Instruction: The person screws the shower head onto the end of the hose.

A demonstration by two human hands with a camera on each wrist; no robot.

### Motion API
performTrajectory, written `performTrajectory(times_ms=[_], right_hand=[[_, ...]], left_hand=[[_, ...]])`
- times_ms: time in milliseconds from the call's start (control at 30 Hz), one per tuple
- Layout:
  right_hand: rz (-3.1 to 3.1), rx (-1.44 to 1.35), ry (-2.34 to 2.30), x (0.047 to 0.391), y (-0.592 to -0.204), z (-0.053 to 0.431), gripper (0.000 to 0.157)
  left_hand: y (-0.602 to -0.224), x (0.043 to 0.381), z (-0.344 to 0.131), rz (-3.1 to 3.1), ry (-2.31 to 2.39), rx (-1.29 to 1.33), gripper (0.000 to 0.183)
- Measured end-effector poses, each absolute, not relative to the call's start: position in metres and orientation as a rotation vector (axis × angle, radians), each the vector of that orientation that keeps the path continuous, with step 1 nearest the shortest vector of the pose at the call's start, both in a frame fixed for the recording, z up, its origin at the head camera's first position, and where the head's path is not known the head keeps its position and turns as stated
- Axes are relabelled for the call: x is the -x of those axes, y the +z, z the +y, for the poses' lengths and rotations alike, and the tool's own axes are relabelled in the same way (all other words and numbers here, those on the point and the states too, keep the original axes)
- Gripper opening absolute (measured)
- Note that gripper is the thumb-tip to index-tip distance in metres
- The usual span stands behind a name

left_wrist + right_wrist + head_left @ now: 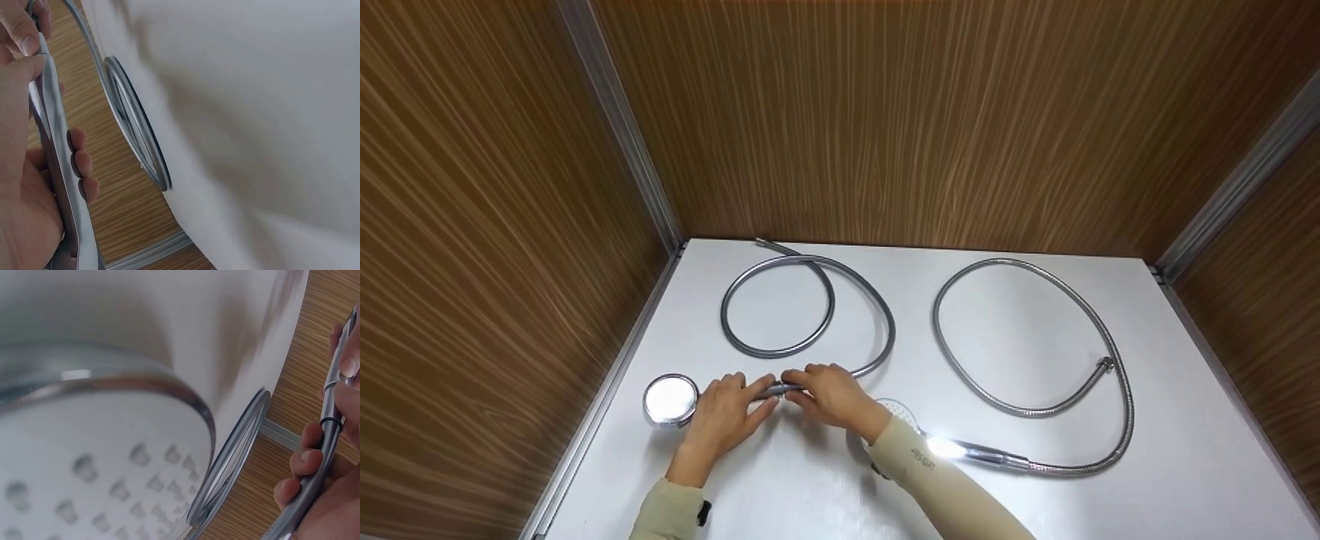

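Observation:
A chrome shower head (671, 400) lies at the left, its round face up. My left hand (722, 411) grips its handle (66, 163), fingers wrapped round it and thumb near the handle's end. At that end my right hand (832, 394) holds the smooth grey shower hose (304, 498), its fingers curled round the hose just beyond the joint. Handle and hose are in line, with the thumbs of both hands close together there. From the right hand the hose runs back into a loop on the white table.
A second shower head (101, 450) lies under my right forearm, partly hidden. Its handle (994, 454) joins a ribbed metal hose (1126, 420) looped across the table's right side. Wood-patterned panels (885, 127) enclose the white table (1207, 450) at the back and sides.

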State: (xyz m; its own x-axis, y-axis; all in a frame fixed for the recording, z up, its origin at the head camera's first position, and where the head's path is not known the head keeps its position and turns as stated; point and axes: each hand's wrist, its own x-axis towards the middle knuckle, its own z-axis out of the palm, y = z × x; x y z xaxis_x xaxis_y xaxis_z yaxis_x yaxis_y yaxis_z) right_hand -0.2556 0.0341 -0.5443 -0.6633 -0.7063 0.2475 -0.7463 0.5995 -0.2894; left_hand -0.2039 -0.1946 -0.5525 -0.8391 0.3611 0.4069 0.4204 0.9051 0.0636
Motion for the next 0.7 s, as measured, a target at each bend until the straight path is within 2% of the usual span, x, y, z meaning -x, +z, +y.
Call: performTrajectory(times_ms=[467, 700], right_hand=[[-2.707, -1.207, 0.650, 0.2563, -0.5449, 0.0328, 0.036], [-2.703, -1.200, 0.644, 0.2547, -0.5452, 0.0329, 0.026]], left_hand=[[-0.5526, 0.2035, -0.1943, -2.702, -0.262, 0.536, 0.035], [-0.5524, 0.2030, -0.1926, -2.702, -0.267, 0.536, 0.034]])
